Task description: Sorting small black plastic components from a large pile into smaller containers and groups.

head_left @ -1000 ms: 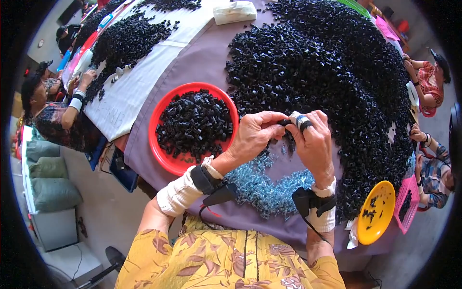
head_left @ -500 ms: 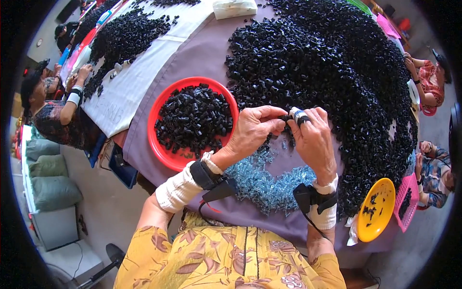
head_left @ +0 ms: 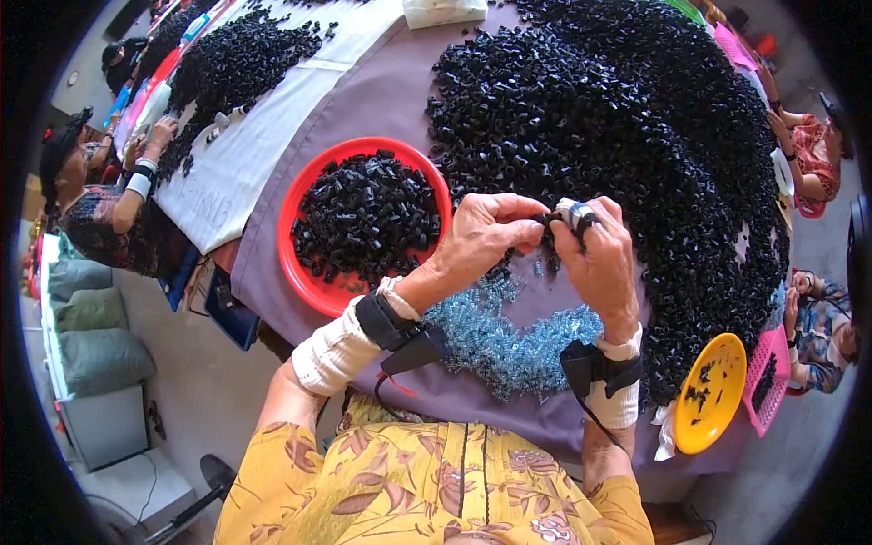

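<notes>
Thumb and forefinger of my left hand (head_left: 490,234) pinch a small black plastic piece (head_left: 548,219), its shape mostly covered by the fingers. My right hand (head_left: 595,254) is closed on the same spot, its fingertips meeting the left ones; white and black bands wrap one of its fingers. Just under both hands lies a scatter of small clear-blue pieces (head_left: 509,341). To the left, a red round tray (head_left: 289,227) holds many loose black pieces. A large heap of black pieces (head_left: 581,118) spreads beyond my hands and to the right.
At the right front lie a yellow oval dish (head_left: 724,381) with a few black bits and a pink basket (head_left: 772,377). A white box (head_left: 445,11) stands at the far edge. Other people sit at the left and right sides. Black straps with devices sit on both my wrists.
Both hands stay together at almost the same place, with only slight shifts of the fingers. The view has tilted a little.
</notes>
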A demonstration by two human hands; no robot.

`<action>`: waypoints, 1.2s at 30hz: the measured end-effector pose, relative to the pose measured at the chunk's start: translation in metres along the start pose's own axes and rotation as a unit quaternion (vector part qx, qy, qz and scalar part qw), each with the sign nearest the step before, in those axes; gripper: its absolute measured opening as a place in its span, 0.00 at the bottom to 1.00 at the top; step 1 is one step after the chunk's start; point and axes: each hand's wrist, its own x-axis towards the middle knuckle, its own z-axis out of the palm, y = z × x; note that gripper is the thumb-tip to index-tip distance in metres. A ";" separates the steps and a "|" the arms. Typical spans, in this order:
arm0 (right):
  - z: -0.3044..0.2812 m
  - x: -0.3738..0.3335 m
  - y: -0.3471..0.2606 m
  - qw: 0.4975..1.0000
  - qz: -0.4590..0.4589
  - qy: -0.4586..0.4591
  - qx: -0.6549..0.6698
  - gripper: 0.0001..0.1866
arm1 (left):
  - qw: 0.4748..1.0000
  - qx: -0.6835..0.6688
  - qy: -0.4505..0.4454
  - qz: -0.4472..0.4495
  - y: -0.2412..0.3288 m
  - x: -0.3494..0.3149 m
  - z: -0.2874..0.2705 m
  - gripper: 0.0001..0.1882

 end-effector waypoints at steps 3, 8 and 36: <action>-0.001 0.000 0.001 1.000 0.001 0.024 0.008 0.07 | 1.000 -0.013 0.024 -0.015 0.001 -0.001 0.002 0.13; 0.001 0.001 0.000 1.000 -0.016 0.019 -0.005 0.08 | 0.999 0.017 0.035 -0.003 0.001 0.000 0.004 0.13; 0.014 -0.007 -0.002 0.996 -0.012 -0.083 -0.036 0.06 | 0.992 0.080 0.090 0.043 -0.022 -0.004 0.004 0.10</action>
